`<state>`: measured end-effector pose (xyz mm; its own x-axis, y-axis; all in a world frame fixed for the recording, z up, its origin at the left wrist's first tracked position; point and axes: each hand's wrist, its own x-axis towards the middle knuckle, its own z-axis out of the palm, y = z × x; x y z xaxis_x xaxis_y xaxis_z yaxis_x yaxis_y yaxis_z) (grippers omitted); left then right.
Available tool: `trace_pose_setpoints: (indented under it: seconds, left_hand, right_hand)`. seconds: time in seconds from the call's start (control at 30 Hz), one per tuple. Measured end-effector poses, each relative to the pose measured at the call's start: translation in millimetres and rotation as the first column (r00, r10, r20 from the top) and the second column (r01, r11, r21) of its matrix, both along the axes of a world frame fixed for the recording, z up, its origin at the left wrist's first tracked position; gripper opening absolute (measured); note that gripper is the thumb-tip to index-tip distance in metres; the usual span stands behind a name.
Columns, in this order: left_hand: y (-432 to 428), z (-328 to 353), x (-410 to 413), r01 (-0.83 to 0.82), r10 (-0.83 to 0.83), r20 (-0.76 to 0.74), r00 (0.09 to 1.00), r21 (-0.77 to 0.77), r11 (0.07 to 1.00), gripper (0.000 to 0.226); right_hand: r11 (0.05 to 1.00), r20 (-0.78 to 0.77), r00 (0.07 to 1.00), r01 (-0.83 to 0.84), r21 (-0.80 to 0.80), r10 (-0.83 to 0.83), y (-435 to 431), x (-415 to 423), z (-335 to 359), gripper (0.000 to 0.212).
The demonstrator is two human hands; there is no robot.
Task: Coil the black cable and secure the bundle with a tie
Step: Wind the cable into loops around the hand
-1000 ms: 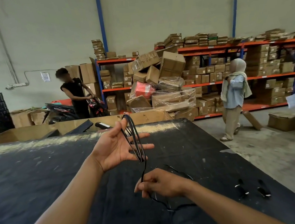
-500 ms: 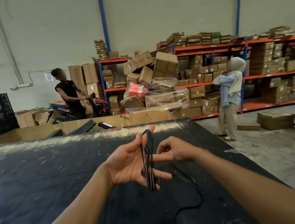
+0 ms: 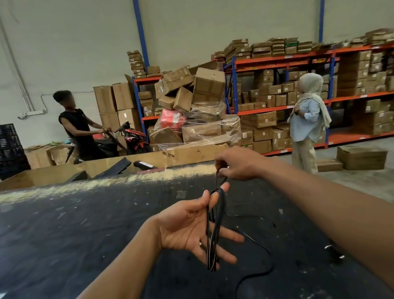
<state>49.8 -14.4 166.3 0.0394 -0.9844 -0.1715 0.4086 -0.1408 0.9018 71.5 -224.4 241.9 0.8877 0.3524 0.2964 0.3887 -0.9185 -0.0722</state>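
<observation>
Several loops of the black cable (image 3: pixel 215 228) hang over the index finger of my left hand (image 3: pixel 190 227), palm up with fingers spread, above the black table (image 3: pixel 79 229). My right hand (image 3: pixel 239 163) is farther away and higher, pinching a strand of the same cable that runs down to the loops. A loose length of cable trails from the loops down to the right and curls across the table near the bottom edge. A small black bundled item (image 3: pixel 333 251) with a white tie lies on the table by my right forearm.
Beyond the table's far edge is a cardboard bin (image 3: pixel 52 175) with dark parts inside. A person with a motorbike (image 3: pixel 133 137) stands behind it, another person (image 3: pixel 307 121) stands at the right by orange shelves (image 3: pixel 301 56) of boxes.
My right hand has lifted away from the left hand, up and to the right, drawing a strand of cable taut. My left hand has kept the loops and shifted slightly lower.
</observation>
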Motion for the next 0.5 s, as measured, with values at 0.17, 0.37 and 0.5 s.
trace_pose_setpoints:
  seconds: [0.17,0.37,0.5]
  left_hand:
    - [4.0,-8.4,9.5,-0.116,0.114,0.033,0.993,0.072,0.991,0.052]
    - [14.1,-13.1,25.1,-0.39,0.389,0.025,0.921,0.038,0.92,0.044]
    - [20.2,-5.0,37.2,-0.534,0.533,-0.065,0.844,-0.008,0.845,0.061]
  right_hand:
    - [0.996,-0.037,0.999,0.0,0.09,0.003,2.9,-9.3,15.4,0.019]
    - [0.985,-0.009,1.0,-0.019,0.172,0.021,17.4,-34.0,28.9,0.015]
    - [0.951,-0.247,0.968,0.027,0.307,0.052,29.6,-54.6,14.7,0.02]
